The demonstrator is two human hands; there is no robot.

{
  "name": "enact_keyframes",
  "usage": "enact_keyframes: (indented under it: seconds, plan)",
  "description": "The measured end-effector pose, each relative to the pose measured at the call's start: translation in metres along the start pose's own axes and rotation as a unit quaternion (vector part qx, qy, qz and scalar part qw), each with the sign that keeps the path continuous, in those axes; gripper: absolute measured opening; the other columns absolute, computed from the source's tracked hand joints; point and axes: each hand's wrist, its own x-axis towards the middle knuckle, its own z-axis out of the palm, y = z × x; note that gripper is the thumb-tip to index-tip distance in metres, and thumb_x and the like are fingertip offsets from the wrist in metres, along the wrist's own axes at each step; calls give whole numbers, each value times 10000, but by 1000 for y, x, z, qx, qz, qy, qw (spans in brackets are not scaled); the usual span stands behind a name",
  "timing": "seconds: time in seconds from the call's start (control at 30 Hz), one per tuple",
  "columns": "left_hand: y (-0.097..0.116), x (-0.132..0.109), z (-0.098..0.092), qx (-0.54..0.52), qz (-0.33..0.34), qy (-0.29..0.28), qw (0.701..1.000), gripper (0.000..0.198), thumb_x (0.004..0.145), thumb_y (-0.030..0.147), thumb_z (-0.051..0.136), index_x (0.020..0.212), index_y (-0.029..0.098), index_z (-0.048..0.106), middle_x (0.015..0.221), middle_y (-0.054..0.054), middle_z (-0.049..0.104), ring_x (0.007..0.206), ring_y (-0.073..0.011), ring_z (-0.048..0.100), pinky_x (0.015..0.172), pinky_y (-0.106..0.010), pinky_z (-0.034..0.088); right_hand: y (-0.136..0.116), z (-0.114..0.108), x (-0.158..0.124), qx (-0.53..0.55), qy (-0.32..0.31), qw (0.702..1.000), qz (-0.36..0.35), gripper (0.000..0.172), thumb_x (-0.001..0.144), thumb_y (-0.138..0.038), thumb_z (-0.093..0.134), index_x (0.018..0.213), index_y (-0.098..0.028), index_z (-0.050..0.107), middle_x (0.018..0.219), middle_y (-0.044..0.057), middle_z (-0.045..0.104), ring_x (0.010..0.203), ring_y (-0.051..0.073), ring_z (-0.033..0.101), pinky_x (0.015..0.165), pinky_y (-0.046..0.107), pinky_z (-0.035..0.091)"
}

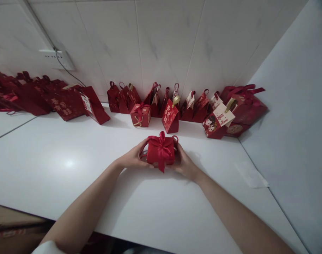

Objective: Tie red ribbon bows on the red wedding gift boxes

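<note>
Between my two hands is a small red gift box (152,152), tied with a shiny red ribbon bow (163,148) whose tail hangs down the front. My left hand (135,155) wraps its left side, the thumb along the lower front edge. On the opposite side my right hand (184,161) grips the box, its fingers partly hidden behind it. Whether the box rests on the white table (97,148) or is slightly raised, I cannot tell. Just beyond it stand a red cube box with gold cord (143,116) and a red box with a gold loop (170,116).
Several red gift boxes with ribbon loops (187,107) line the tiled wall. Larger red bags (67,102) stand at the left, and a big ribboned box (245,107) at the right corner. A wall socket (57,59) has a cable. A whitish sheet (252,174) lies by the right panel.
</note>
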Motion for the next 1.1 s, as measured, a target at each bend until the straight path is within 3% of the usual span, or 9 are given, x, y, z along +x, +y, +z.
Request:
enact_keyframes:
  seconds: [0.1, 0.2, 0.43, 0.67, 0.93, 1.03, 1.1]
  plan:
    - [-1, -2, -4, 86, 29, 3, 996, 1078, 647, 342, 836, 1532, 204, 236, 1531, -183, 369, 1400, -396, 368, 1145, -508, 358, 4, -1, 1, -16, 44, 999, -14, 1002, 539, -183, 898, 1417, -314, 435, 1137, 50, 668, 1057, 258, 640, 920, 406, 541]
    - [-5, -3, -8, 163, 58, 14, 985, 1094, 637, 353, 835, 1535, 221, 224, 1567, -179, 303, 1432, -394, 310, 1184, -554, 264, 9, -2, 2, 5, 73, 997, -23, 981, 510, -194, 896, 1390, -317, 481, 1021, 16, 693, 934, 247, 673, 840, 401, 571]
    - [-11, -4, -10, 193, 68, 18, 979, 1029, 661, 304, 792, 1521, 196, 237, 1557, -183, 317, 1430, -378, 317, 1183, -539, 273, 2, 3, -3, -26, 91, 995, -39, 975, 514, -101, 863, 1389, -324, 495, 1005, -18, 692, 824, 167, 656, 714, 260, 548]
    - [-4, -3, -9, 181, 57, 16, 982, 974, 646, 272, 783, 1480, 183, 287, 1513, -187, 382, 1377, -369, 400, 1155, -520, 324, 8, 1, -1, 28, 80, 996, -12, 916, 571, -142, 847, 1394, -301, 478, 918, -24, 696, 776, 170, 663, 716, 300, 570]
    - [-4, -1, -6, 165, 75, 25, 983, 948, 628, 261, 786, 1458, 190, 333, 1474, -184, 431, 1336, -363, 449, 1123, -493, 361, 7, 1, -3, -29, 61, 997, -30, 1010, 543, -76, 850, 1423, -334, 428, 1059, 14, 703, 855, 197, 678, 750, 301, 578]
    - [-2, -1, -6, 159, 75, 34, 984, 961, 620, 341, 826, 1445, 197, 356, 1453, -175, 460, 1306, -360, 478, 1097, -464, 388, 5, 1, -1, 0, 39, 999, -27, 991, 591, -107, 848, 1441, -348, 399, 1266, 46, 639, 959, 202, 677, 840, 330, 573]
    - [-1, -2, -8, 155, 69, 32, 985, 937, 629, 468, 826, 1416, 194, 398, 1406, -164, 512, 1252, -354, 520, 1058, -440, 416, 5, 0, 0, 30, 28, 999, -29, 944, 634, -139, 843, 1440, -357, 403, 1448, 58, 505, 1103, 213, 639, 942, 352, 538]
